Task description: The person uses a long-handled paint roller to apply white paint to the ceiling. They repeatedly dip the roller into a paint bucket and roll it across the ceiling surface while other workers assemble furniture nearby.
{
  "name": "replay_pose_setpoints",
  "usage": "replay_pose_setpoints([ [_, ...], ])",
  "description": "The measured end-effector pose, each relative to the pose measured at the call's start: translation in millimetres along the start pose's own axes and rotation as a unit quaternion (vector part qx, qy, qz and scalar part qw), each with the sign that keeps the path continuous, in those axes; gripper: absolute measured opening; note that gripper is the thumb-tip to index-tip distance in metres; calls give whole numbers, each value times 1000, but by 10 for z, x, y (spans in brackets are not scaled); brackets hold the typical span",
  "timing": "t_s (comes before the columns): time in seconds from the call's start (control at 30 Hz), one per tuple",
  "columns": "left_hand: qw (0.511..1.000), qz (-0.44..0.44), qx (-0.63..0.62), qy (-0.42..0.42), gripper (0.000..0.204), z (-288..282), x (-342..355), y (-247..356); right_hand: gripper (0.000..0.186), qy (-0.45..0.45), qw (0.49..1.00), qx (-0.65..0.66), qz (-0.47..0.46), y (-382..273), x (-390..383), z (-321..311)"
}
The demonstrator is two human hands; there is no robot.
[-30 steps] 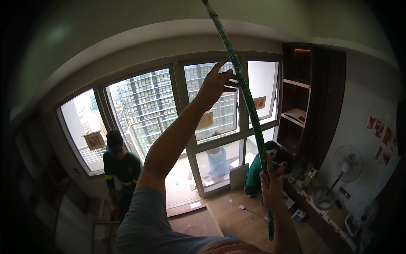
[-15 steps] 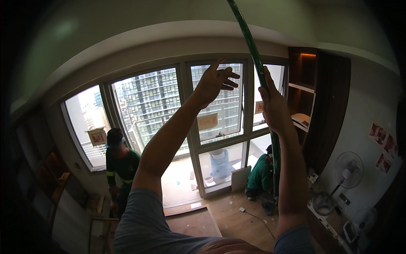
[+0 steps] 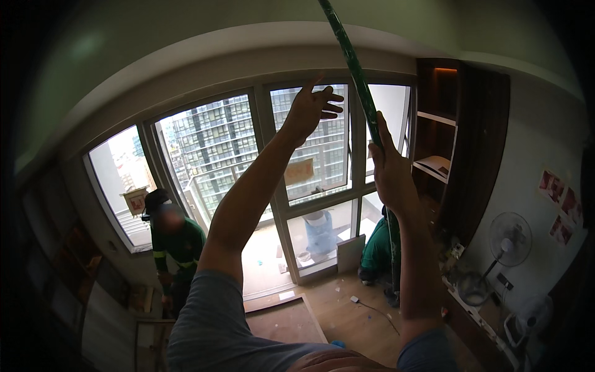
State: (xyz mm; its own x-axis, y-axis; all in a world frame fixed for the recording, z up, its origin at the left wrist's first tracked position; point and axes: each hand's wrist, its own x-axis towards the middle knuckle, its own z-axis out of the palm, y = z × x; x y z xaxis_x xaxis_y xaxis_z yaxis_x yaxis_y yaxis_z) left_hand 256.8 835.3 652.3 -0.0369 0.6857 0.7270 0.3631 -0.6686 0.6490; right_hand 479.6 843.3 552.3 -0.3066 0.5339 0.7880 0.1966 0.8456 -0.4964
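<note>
A long green pole point(image 3: 356, 69) with pale scuffs rises past the top of the view, where its upper end is out of sight. My right hand point(image 3: 393, 177) is closed around it, the thumb at the near side and the fingers pointing up along it. Below that hand the pole point(image 3: 395, 248) runs down beside my forearm. To the left, my left hand point(image 3: 308, 111) is raised in front of the window, its fingers spread, touching nothing. It is apart from the pole.
A person in green point(image 3: 180, 239) stands at left; another point(image 3: 377, 254) crouches beyond my right forearm. A board point(image 3: 350, 254) leans by the window. A cable point(image 3: 379, 309) and a framed panel point(image 3: 310, 310) lie on the floor. Fans point(image 3: 511, 239) and shelves point(image 3: 427, 152) are at right.
My right hand sits a little lower, still on the pole, which has shifted slightly left. The left hand stays raised and spread. The standing person's head has turned upward. The view has shifted a little.
</note>
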Motion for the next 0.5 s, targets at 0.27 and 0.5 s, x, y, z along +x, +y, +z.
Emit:
replay_pose_setpoints([
  [0.27, 995, -27, -78, 49, 60, 12, 251, -331, 69, -38, 997, 24, 65, 536, -1687, 319],
  [0.5, 987, -64, -125, 84, 43, -92, 290, -522, 65, -79, 990, -9, 117, 877, -3171, 291],
])
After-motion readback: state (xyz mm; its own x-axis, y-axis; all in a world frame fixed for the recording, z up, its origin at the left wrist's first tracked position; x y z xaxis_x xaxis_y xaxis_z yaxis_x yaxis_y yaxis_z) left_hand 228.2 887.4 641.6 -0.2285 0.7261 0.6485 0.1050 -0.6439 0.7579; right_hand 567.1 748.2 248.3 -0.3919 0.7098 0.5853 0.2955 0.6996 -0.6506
